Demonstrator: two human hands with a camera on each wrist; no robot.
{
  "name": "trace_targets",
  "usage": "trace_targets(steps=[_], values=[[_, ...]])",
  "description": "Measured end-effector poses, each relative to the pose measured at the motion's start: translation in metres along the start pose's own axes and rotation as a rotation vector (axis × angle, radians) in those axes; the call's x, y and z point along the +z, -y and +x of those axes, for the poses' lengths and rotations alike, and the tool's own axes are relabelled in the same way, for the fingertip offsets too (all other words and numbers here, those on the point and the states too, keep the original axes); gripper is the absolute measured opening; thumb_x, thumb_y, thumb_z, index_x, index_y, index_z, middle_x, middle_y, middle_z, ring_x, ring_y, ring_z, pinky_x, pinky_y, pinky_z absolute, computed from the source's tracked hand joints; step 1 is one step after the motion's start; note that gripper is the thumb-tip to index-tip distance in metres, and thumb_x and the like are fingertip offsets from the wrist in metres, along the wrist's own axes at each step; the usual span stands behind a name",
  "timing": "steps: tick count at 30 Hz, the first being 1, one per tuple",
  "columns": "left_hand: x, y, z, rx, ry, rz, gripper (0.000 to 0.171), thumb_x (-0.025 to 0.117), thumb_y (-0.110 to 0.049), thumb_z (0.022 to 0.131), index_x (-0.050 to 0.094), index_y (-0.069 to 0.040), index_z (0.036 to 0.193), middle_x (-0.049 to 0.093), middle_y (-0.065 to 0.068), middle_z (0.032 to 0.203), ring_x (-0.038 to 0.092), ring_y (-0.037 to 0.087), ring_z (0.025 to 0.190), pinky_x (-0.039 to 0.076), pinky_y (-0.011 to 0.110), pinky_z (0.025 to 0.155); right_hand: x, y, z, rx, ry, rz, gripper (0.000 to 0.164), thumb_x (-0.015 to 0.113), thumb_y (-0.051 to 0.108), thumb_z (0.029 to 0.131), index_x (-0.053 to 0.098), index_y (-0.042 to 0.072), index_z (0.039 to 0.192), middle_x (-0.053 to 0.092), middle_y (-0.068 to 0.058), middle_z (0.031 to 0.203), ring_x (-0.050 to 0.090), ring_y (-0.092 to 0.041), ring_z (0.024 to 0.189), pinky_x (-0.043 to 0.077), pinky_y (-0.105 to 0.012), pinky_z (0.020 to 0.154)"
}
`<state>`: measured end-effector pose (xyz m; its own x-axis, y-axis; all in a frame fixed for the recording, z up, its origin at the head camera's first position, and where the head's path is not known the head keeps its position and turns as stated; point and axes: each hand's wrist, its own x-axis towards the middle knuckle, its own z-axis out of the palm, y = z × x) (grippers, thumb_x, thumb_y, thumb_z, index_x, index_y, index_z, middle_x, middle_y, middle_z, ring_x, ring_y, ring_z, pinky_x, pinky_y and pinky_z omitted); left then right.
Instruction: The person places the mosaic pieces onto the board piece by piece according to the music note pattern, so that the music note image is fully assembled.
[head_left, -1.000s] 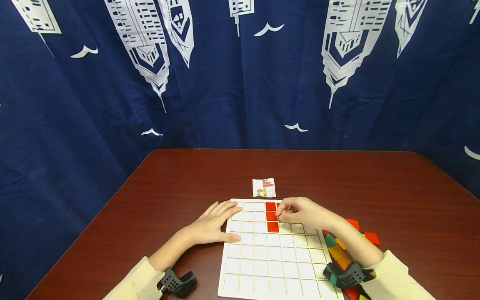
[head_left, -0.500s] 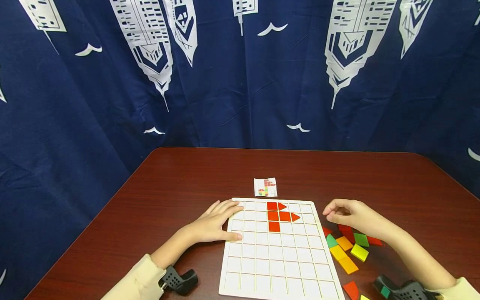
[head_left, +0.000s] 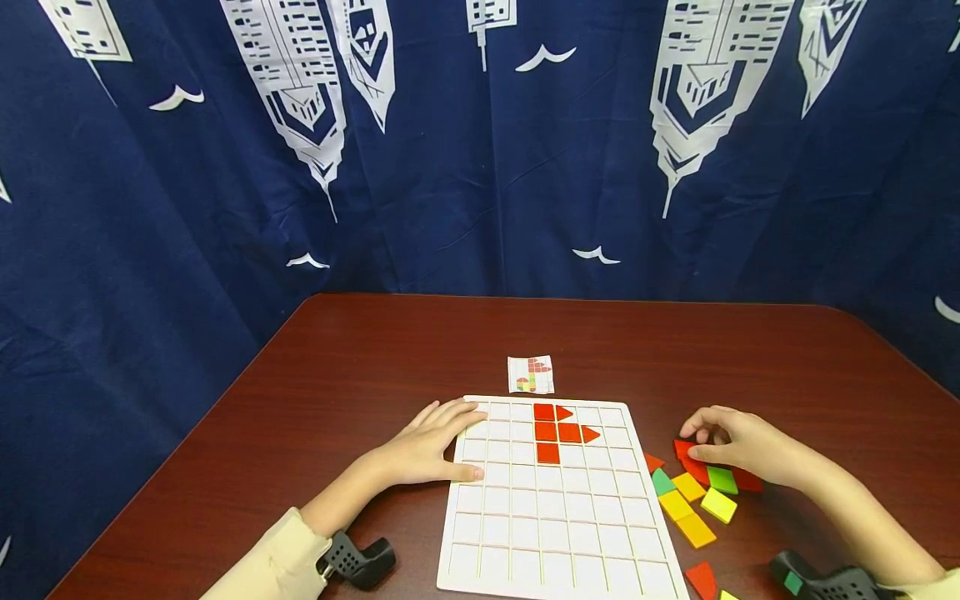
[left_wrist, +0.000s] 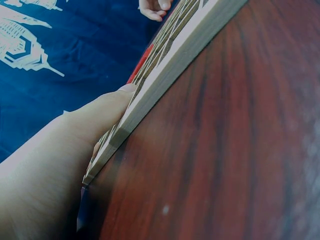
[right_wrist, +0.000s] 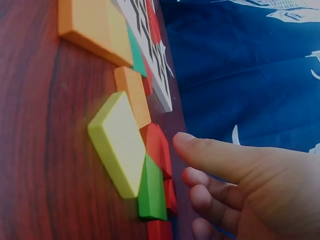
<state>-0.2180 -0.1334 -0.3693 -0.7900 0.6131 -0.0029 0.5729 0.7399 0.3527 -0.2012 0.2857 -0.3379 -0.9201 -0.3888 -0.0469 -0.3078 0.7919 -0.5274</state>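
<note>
Left hand (head_left: 426,450) rests on left edge of white grid board (head_left: 525,533), fingers straight, spread. Right hand (head_left: 746,443) near loose red pieces (head_left: 693,469) right of board, fingers loosely bent, released.

Head view is brightly, evenly lit and kept sharp; the board (head_left: 555,533) is rendered near-white, grid lines legible. Print on the card (head_left: 530,375) is too small to be read fully. Wrist views are dimmer, softer, blue-tinted. Left wrist: pale glare is picked up at right on the table (left_wrist: 215,140). Right wrist: yellow tile (right_wrist: 120,142) is washed out, blue cloth (right_wrist: 230,75) left hazy.
</note>
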Motion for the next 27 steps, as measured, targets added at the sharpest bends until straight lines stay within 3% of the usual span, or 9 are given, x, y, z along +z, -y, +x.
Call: trace_targets(steps=[6,20,27], values=[[0.0001,-0.0007,-0.0019,-0.01,0.01,-0.012,0.078,0.051,-0.065,0.079,0.027,-0.027,0.142,0.02,-0.003,0.15,0.011,0.017,0.141,0.003,0.047,0.114,0.0032,-0.0044,0.0009,-0.011,0.003,-0.016,0.027,0.066,0.023,0.081,0.056,0.007,0.1,0.048,-0.001,0.085,0.038,-0.002,0.066,0.036,-0.019,0.056],[-0.0023,-0.0012,0.0,-0.001,0.005,-0.002,0.076,0.051,-0.064,0.08,0.027,-0.028,0.142,0.021,-0.002,0.15,0.012,0.016,0.141,0.003,0.045,0.115,0.0052,-0.0005,0.0032,-0.01,-0.081,-0.164,0.02,0.068,0.023,0.079,0.063,0.012,0.094,0.048,0.004,0.082,0.038,0.0,0.068,0.036,-0.019,0.057],[-0.002,-0.0019,-0.0006,0.002,0.001,0.001,0.077,0.051,-0.065,0.079,0.028,-0.027,0.142,0.022,-0.002,0.15,0.013,0.016,0.141,0.004,0.046,0.115,0.0077,0.0006,0.0033,-0.029,-0.11,-0.182,0.018,0.069,0.023,0.078,0.06,0.014,0.091,0.048,0.005,0.083,0.039,0.001,0.069,0.037,-0.018,0.057]])
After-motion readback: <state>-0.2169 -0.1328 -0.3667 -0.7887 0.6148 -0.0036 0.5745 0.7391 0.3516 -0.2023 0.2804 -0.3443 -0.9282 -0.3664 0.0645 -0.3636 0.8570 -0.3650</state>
